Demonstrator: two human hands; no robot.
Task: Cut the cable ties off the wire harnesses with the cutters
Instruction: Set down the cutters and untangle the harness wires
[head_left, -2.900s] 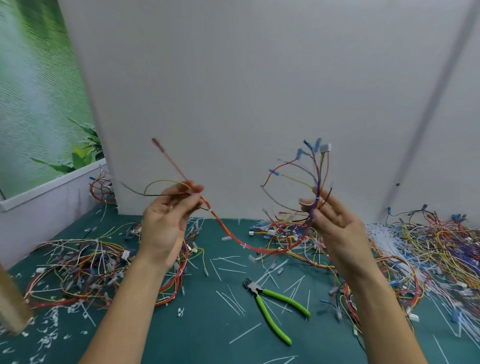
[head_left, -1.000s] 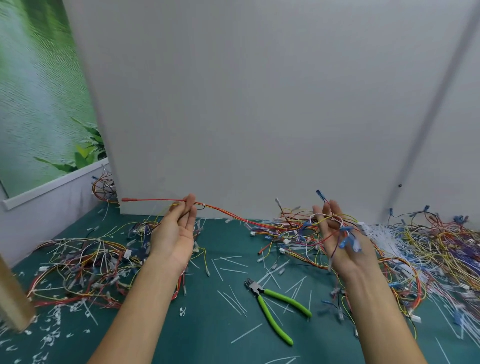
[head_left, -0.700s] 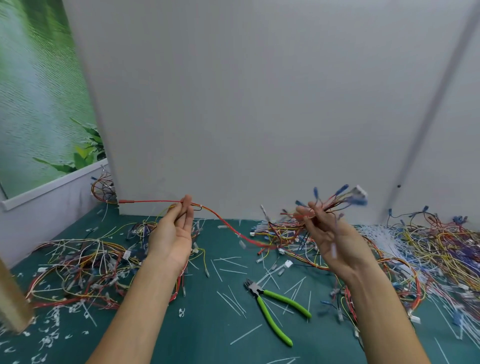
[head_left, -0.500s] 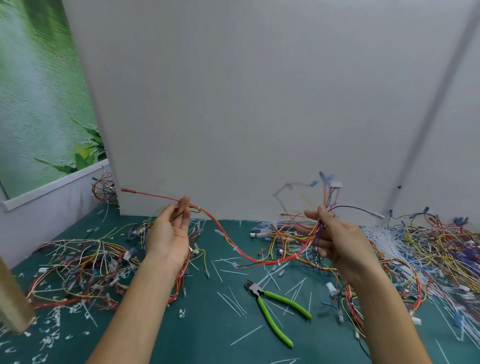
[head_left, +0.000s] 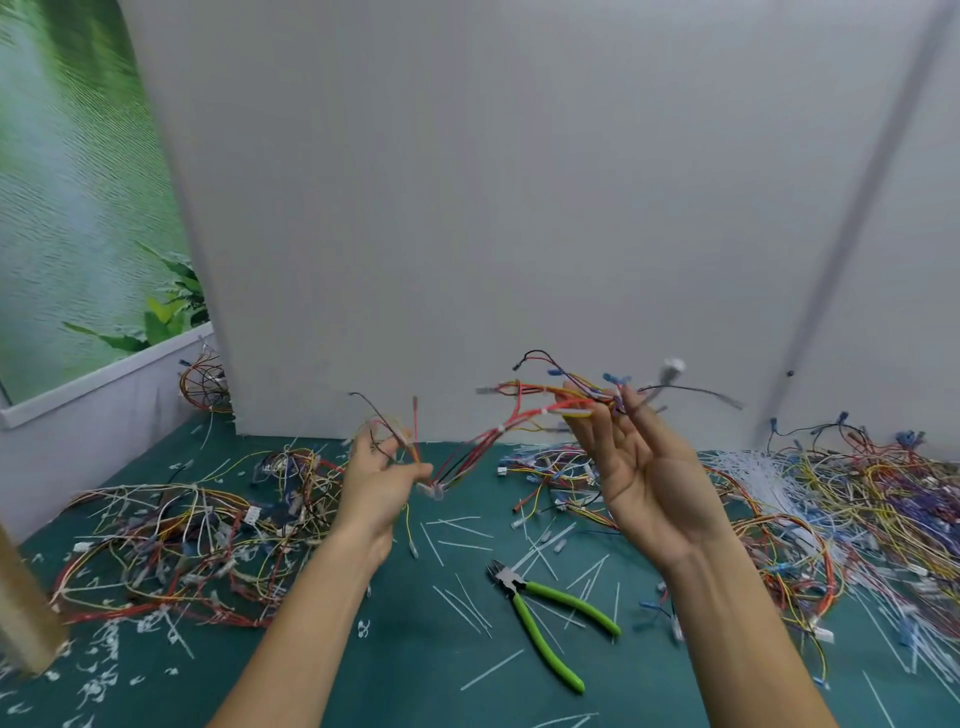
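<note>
Down on the green mat (head_left: 415, 649), just ahead of my forearms, the cutters (head_left: 514, 584) are lying with their green handles splayed apart, touched by neither hand, among loose white cut ties (head_left: 492, 670). Above them I am holding one wire harness (head_left: 483, 440) up between both hands. My left hand (head_left: 384, 483) is curling its fingers round one end, pinching the strands so that a few red and yellow tails are sticking up past the knuckles, while a white connector is hanging just beside the thumb. My right hand (head_left: 644, 478) is sitting higher, palm turned toward me, fingers standing almost straight and spread. The harness's other end is riding across the fingertips (head_left: 636, 421) rather than being wrapped in a fist. That end is blurring, so I am not reading it finely. I am judging this to be the hunt for a remaining tie: a small pale band (head_left: 501, 427) partway along the red strands is looking like one. To do it well, I am thinking of drawing the bundle taut and settling it into the left hand alone with the band exposed. That is freeing the right for the cutters, to nip only the plastic and never the insulation. Beyond my hands, tangled harnesses are heaping to the left (head_left: 171, 545) and right (head_left: 857, 499) on the mat, below the grey panel (head_left: 519, 208).
</note>
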